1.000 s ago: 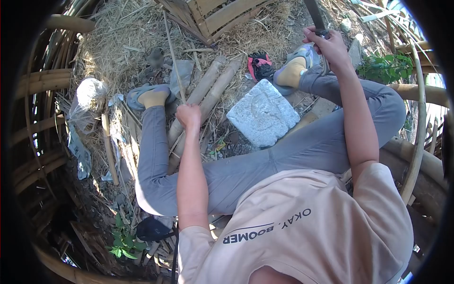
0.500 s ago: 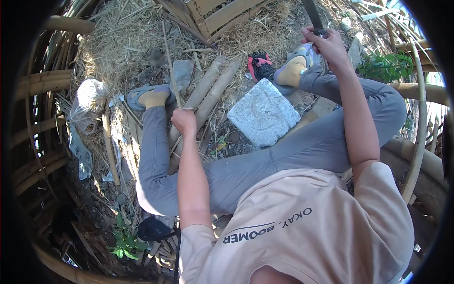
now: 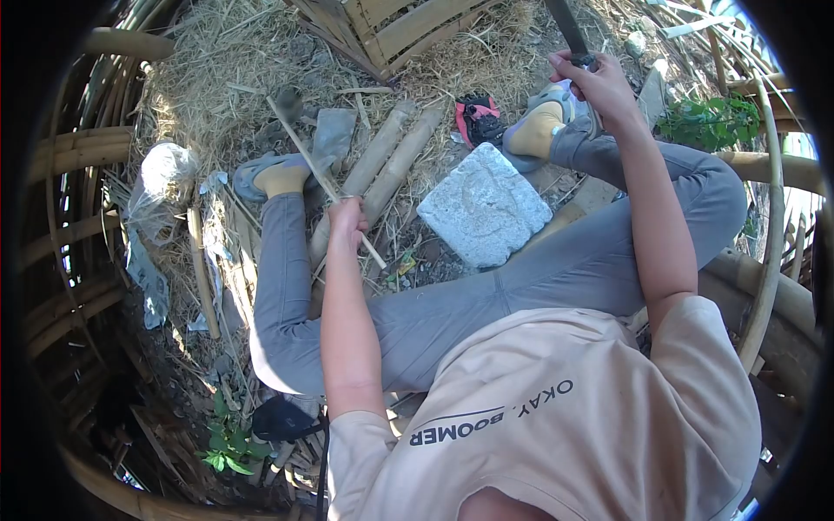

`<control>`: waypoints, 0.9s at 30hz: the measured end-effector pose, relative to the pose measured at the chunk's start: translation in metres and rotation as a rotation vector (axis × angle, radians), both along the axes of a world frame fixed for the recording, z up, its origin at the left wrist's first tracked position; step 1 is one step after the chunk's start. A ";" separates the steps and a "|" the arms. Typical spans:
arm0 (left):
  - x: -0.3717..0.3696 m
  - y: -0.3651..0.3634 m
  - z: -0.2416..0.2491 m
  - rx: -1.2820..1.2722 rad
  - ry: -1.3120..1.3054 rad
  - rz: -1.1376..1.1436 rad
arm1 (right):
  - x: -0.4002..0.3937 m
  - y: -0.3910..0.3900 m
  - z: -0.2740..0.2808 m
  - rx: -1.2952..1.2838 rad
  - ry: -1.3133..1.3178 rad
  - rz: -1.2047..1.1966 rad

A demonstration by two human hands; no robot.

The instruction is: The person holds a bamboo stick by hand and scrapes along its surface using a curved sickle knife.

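Note:
My left hand [image 3: 348, 217] is closed around a thin bamboo stick [image 3: 306, 154], above the left leg. The stick slants from upper left to lower right, and its lower end pokes out below my fist. At the upper right, my right hand [image 3: 601, 87] grips a large knife [image 3: 569, 28] with a long dark blade pointing away from me. Its tip lies outside the view, and my fingers cover most of the handle. Between my legs rests a pale square stone block [image 3: 485, 207]. Two bamboo pieces [image 3: 395, 165] lie on the ground just beyond my left hand.
A slatted wooden crate [image 3: 391, 39] stands at the top, among dry straw [image 3: 217, 69]. A pink and black item [image 3: 477, 122] lies near my right foot. A clear plastic bag [image 3: 165, 174] sits at left. Bamboo rails [image 3: 764, 286] surround me.
The bamboo stick has tilted, its far end swinging left and downward. Its near end now shows below my left hand, which has shifted slightly right. The knife has moved slightly left.

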State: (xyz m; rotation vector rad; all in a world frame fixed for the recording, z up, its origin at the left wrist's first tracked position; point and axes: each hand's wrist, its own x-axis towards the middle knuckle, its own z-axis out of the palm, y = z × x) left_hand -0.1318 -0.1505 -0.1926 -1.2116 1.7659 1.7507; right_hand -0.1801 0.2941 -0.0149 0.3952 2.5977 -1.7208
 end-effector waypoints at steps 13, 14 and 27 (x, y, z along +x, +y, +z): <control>-0.006 -0.016 0.008 0.885 -0.106 0.129 | 0.002 -0.005 0.000 0.014 -0.017 0.008; -0.006 -0.016 0.008 0.874 -0.103 0.123 | 0.002 -0.006 -0.001 0.010 -0.014 0.013; 0.000 0.039 0.103 0.416 0.349 -0.081 | 0.006 -0.014 0.001 0.067 -0.033 0.044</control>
